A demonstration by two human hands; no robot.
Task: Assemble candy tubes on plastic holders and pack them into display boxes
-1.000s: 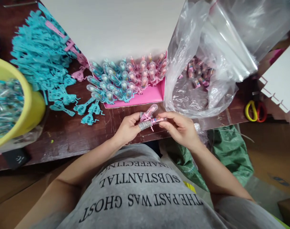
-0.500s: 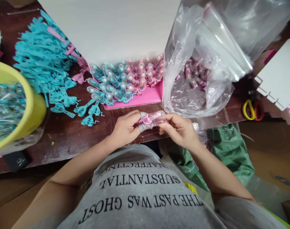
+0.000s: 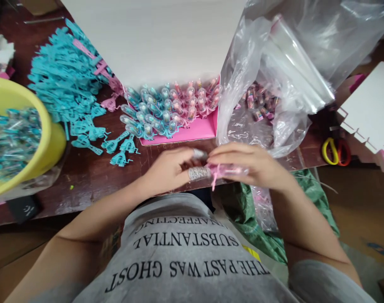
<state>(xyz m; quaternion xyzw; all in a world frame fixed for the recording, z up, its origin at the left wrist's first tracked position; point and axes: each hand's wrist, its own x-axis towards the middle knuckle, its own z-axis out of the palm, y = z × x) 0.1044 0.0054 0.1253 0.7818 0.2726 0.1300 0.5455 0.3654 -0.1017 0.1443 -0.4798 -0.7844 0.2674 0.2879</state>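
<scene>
My right hand (image 3: 256, 164) is closed around a pink plastic clip (image 3: 216, 171) with a clear capsule (image 3: 234, 170) lying along it beneath the fingers. Its outer part is blurred by motion. My left hand (image 3: 174, 168) is right beside it, thumb and forefinger apart and both wrapped in silvery grey tape. The taped thumb tip meets the clip's left end, or nearly so. Just beyond my hands stands a pink-and-white box (image 3: 185, 132), filled with rows of upright teal capsules (image 3: 154, 110) and pink capsules (image 3: 192, 101).
Left lie a heap of teal clips (image 3: 64, 78), pink clips (image 3: 109, 103) and a yellow bucket (image 3: 48, 143) of teal capsules. To the right are a clear plastic bag (image 3: 245, 134) with small pink pieces, scissors (image 3: 330, 151) and white card (image 3: 373, 113). A green sack (image 3: 258, 219) hangs below the table edge.
The pink clip and capsule have shifted right into my right hand, whose fingers now cover them. My left thumb and forefinger have spread apart. The whole view has shifted slightly.
</scene>
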